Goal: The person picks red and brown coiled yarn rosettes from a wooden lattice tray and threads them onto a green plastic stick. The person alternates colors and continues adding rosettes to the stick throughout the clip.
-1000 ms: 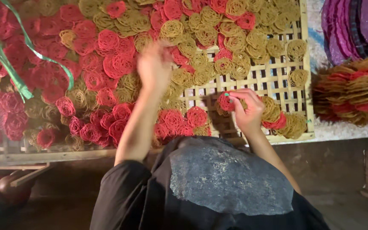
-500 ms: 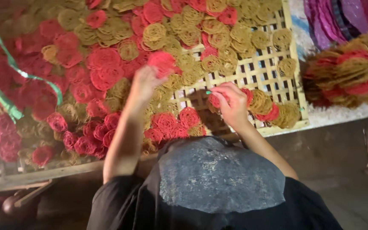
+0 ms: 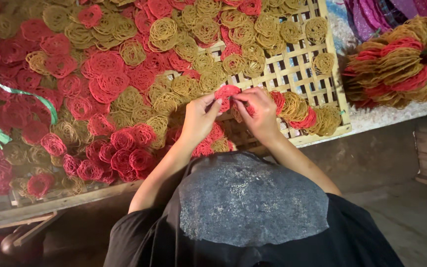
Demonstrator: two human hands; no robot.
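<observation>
A bamboo lattice rack [image 3: 292, 69] is covered with many round lacy noodle discs, red ones [image 3: 105, 74] and tan ones [image 3: 164, 30]. My left hand [image 3: 201, 116] and my right hand [image 3: 255, 111] meet over the rack's near edge. Both pinch one red disc [image 3: 226, 93] held between them, just above the rack. More red and tan discs lie under and beside my right hand.
A bundled stack of tan and red discs [image 3: 401, 64] lies on a white surface at the right. A green ribbon [image 3: 6, 94] crosses the left side of the rack. Purple fabric [image 3: 386, 10] shows at the top right. A wooden frame edge [image 3: 50, 202] runs along the bottom left.
My left hand drew back from the middle of the rack carrying a red disc and has joined my right hand at the near edge. Both now hold the disc.
</observation>
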